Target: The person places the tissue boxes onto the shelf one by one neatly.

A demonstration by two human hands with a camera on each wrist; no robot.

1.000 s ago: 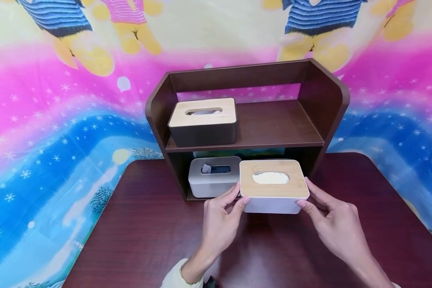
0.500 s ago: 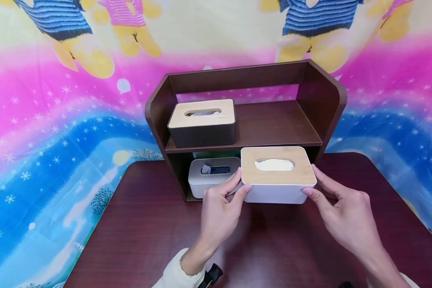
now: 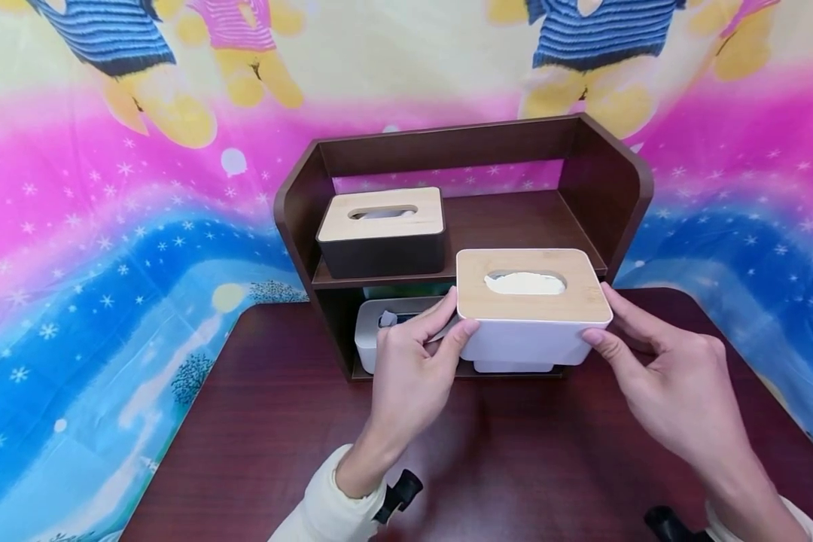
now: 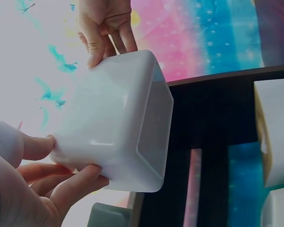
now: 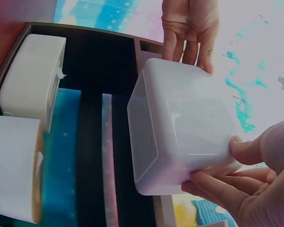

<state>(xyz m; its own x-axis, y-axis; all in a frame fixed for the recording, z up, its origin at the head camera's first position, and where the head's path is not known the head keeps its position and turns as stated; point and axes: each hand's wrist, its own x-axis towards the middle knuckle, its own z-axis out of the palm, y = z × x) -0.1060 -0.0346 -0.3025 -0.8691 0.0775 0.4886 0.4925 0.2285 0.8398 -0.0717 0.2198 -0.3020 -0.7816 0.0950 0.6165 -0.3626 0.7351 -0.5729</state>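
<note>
Between both hands a white tissue box [image 3: 523,342] with a light wooden lid is held up in front of the shelf. My left hand [image 3: 416,361] grips its left end, thumb at the front corner. The right hand [image 3: 677,376] grips the opposite end in the same way. In the left wrist view the raised box [image 4: 109,118] shows its smooth white sides and hollow underside. White tissue shows in the lid's oval slot. Behind and below it, the lower part of another white box [image 3: 515,367] shows at the lower shelf.
The dark brown two-tier shelf [image 3: 619,196] stands on the reddish-brown table [image 3: 264,452]. A black tissue box [image 3: 386,254] with a wooden lid sits on its upper tier, left. A grey tissue box [image 3: 369,346] sits below. A patterned cloth [image 3: 142,263] hangs behind.
Both hands have lifted the white tissue box from in front of the lower tier to about the upper shelf's edge, slightly rightward. The white box behind has come into view beneath it.
</note>
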